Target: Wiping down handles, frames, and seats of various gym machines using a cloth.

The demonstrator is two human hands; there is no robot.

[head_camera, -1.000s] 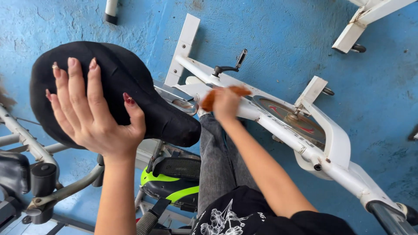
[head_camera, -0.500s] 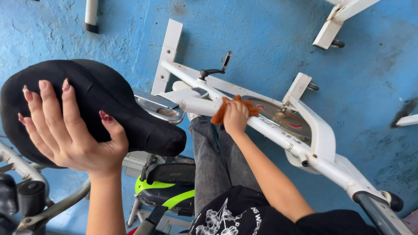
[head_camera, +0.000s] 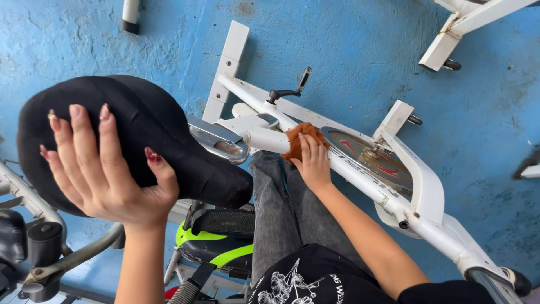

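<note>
The left hand (head_camera: 107,169) lies open-palmed on the black padded bicycle saddle (head_camera: 140,141), its nose pointing right. The right hand (head_camera: 312,163) presses a crumpled orange cloth (head_camera: 298,138) against the white exercise-bike frame (head_camera: 360,180).

Rough blue-painted concrete floor (head_camera: 349,45), cracked and scuffed with dark marks, even daylight, white metal frame leg (head_camera: 467,28) at upper right, white tube end (head_camera: 130,14) at top left, grey machine parts (head_camera: 34,247) lower left
</note>
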